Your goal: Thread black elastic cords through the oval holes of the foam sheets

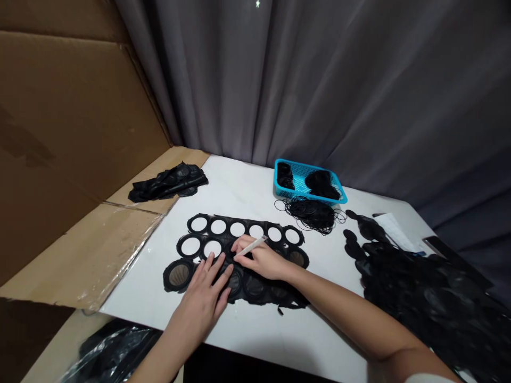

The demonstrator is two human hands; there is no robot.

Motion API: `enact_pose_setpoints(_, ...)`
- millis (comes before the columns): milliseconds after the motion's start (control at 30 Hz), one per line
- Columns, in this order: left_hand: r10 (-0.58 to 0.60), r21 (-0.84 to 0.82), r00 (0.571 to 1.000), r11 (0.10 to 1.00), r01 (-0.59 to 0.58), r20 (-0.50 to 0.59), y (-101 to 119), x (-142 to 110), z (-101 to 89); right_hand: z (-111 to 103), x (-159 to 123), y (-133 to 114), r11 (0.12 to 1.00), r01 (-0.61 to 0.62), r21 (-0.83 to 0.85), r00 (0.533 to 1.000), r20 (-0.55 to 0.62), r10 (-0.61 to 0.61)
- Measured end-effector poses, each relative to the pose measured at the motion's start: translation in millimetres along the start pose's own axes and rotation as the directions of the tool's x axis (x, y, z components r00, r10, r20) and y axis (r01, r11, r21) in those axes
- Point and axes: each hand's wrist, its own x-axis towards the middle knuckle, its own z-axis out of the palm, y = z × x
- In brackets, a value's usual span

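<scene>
A black sheet of joined rings (244, 283) lies flat on the white table, in three rows. White shows through every ring of the far row and through the two leftmost rings of the middle row. The other visible rings are filled with thin dark material. My left hand (205, 290) rests on the sheet with its fingers spread, the fingertips by the second middle-row ring. My right hand (261, 258) grips a slim whitish pen-like tool (255, 244), its upper end pointing right. The tool's tip, at the middle row, is hidden by my fingers.
Behind the sheet stands a blue basket (278, 187) with black pieces, and thin black loops (313, 213) lie before it. A large black pile (431, 303) covers the right side. Crumpled black material (170, 182) lies on cardboard (128, 229) at left. A grey curtain (319, 80) hangs behind.
</scene>
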Motion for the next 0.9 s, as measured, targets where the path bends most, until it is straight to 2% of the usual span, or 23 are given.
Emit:
enact_pose_setpoints(133,-0.001,-0.002,1.000,1.000,0.001,0.000,0,0,-0.3,6,-3,-2,0.995,0.062,-0.080,0.998,0.004,-0.062)
enact_pose_setpoints(267,0.007,0.019,1.000,1.000,-0.007,-0.003,1,1,-0.9,23,-7,-2,0.949,0.148,-0.278,0.989,0.013,-0.150)
enact_pose_setpoints(300,0.009,0.025,1.000,1.000,-0.009,-0.006,1,1,-1.0,23,-6,0,0.945,0.133,-0.298,0.988,-0.031,-0.149)
enact_pose_setpoints(367,0.009,0.032,1.000,0.999,-0.009,-0.010,0,1,-1.5,14,-1,8,0.960,0.046,-0.275,0.973,-0.204,-0.105)
enact_pose_setpoints(433,0.006,0.031,1.000,1.000,-0.006,-0.013,0,0,-2.5,-8,3,19,0.975,-0.061,-0.211,0.912,-0.409,-0.031)
enact_pose_setpoints(500,0.001,0.026,1.000,1.000,0.000,-0.014,1,1,-4.0,-34,2,27,0.975,-0.139,-0.175,0.854,-0.520,0.028)
enact_pose_setpoints(533,-0.007,0.023,1.000,1.000,0.007,-0.018,2,2,-4.7,-44,-1,29,0.974,-0.166,-0.152,0.844,-0.534,0.060)
enact_pose_setpoints(567,-0.017,0.019,0.999,1.000,0.018,-0.028,4,4,-5.2,-51,-7,29,0.976,-0.172,-0.136,0.850,-0.520,0.077)
enact_pose_setpoints(633,-0.033,0.000,0.998,0.999,0.033,-0.048,10,12,-5.1,-54,-20,24,0.983,-0.129,-0.130,0.906,-0.419,0.063)
enact_pose_setpoints(733,0.021,-0.053,0.999,0.998,-0.023,-0.026,21,24,-0.9,-38,-38,13,0.990,-0.013,-0.139,0.979,-0.203,-0.016)
enact_pose_setpoints(800,0.074,-0.080,0.997,0.994,-0.073,0.013,25,29,3.5,-27,-43,9,0.993,0.006,-0.119,0.992,-0.125,-0.021)
enact_pose_setpoints(900,0.097,-0.093,0.994,0.991,-0.092,0.052,26,28,8.4,-22,-44,9,0.998,-0.018,-0.059,0.997,-0.079,0.013)
